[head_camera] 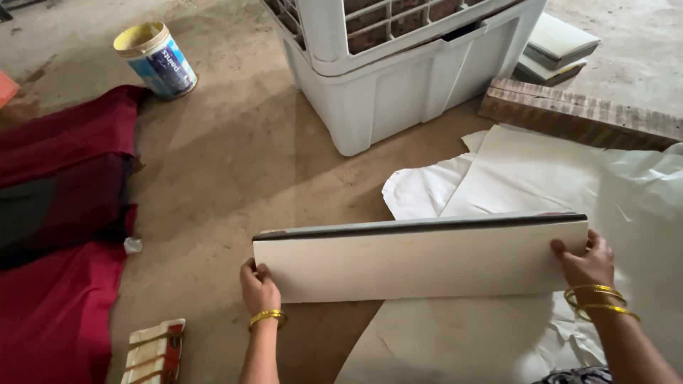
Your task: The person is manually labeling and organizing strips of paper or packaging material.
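I hold a long white board (420, 259) on edge between my hands, above the floor (235, 163). My left hand (259, 288) grips its left end, fingers curled round the corner; my right hand (586, 262) clasps the right end, thumb on the face. White paper sheets (541, 178) lie beneath and behind it. Far left stands a blue-and-white bucket (156, 60) with a yellow inside, contents unclear. A white plastic cooler (398, 78) stands behind, red cloth (64, 284) at my left.
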